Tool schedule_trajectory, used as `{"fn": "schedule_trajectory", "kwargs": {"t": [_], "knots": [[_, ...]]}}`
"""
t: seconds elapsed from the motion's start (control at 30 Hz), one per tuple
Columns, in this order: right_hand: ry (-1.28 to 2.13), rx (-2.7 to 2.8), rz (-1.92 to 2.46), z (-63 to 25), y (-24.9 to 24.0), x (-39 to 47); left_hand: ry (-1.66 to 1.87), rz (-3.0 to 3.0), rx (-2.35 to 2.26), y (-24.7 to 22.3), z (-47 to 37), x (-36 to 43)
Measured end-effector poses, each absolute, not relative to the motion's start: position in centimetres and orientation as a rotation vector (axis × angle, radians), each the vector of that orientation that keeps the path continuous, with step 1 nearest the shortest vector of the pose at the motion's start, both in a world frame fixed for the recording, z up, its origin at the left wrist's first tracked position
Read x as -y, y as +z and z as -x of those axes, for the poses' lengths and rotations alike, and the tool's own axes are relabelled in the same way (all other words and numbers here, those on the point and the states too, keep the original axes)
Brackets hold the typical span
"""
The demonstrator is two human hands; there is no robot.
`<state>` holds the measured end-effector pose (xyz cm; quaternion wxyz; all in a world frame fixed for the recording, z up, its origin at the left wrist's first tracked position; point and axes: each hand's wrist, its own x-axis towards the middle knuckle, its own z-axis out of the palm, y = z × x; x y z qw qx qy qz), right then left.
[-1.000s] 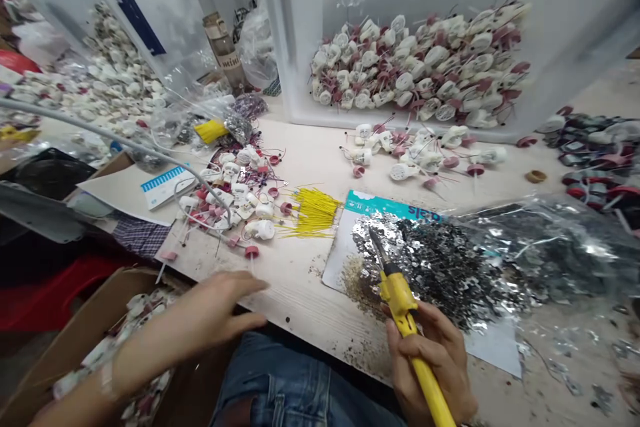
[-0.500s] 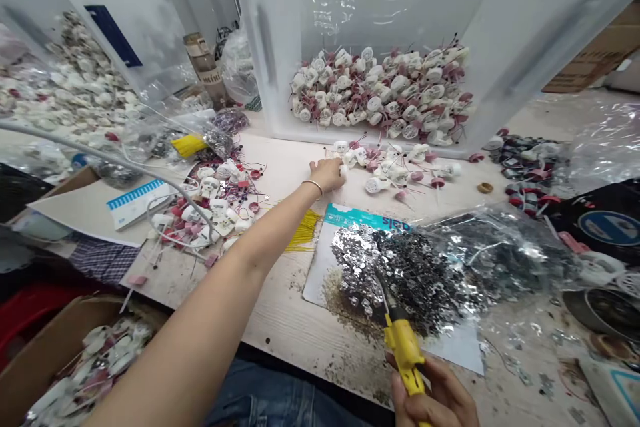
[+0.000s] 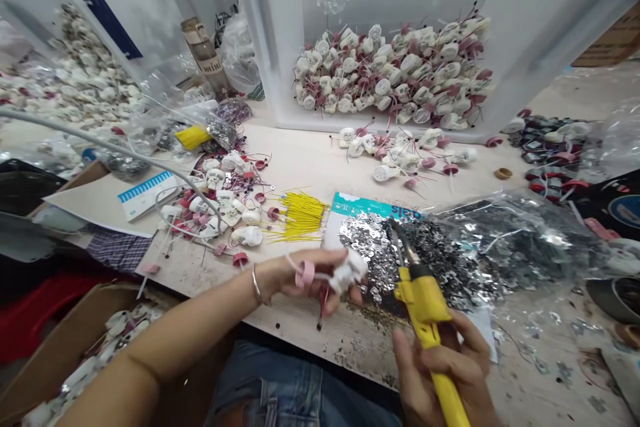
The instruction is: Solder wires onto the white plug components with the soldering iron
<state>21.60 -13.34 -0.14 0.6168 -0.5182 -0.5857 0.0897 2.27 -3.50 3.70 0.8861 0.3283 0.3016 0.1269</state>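
Pale wood-look table [image 3: 295, 157], cluttered; at its back, beyond both hands, a translucent bin [image 3: 270, 33] holds a heap of white and pink pieces [image 3: 383, 73]; a brown bottle [image 3: 205, 57] stands left of the bin.

Left grip [image 3: 290, 277]: fingers closed on a white plastic part [image 3: 347, 271], held up just over the table's front edge; a pink cap [image 3: 305, 273] shows against the fingers, dark-tipped thin leads hang below; a bracelet [image 3: 257, 283] circles the wrist.

Right grip [image 3: 445, 363]: fingers wrapped round the yellow handle of a tool [image 3: 425, 300]; its metal tip [image 3: 403, 243] points away from the person, over small metal pieces [image 3: 367, 247], contact unclear; these lie on a sheet [image 3: 335, 233] with a teal band, beyond and between the grips; clear plastic bag [image 3: 540, 240] to the right of the pile.

Beyond the left grip, a fan of yellow wires [image 3: 303, 215]; left of the wires, a mixed pile of white and pink parts [image 3: 230, 203]; farther beyond, near the bin's foot, more loose parts [image 3: 400, 157], with a tan ring [image 3: 503, 173] to their right; cardboard box [image 3: 60, 347] of parts at lower left.
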Motion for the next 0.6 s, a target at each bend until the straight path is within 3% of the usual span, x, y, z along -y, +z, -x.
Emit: {"fn": "schedule_trajectory", "kwargs": {"t": [0.13, 0.37, 0.6], "knots": [[0.473, 1.489, 1.157, -19.4, -0.4, 12.4, 0.022, -0.376, -0.538, 0.9, -1.7, 7.7], [0.613, 1.639, 1.08, -18.3, -1.1, 12.2, 0.043, -0.245, -0.27, -5.3, 0.3, 9.8], [0.469, 1.718, 1.066, -18.9, -1.8, 11.9, 0.094, -0.24, -0.494, -1.6, 2.3, 9.9]]}}
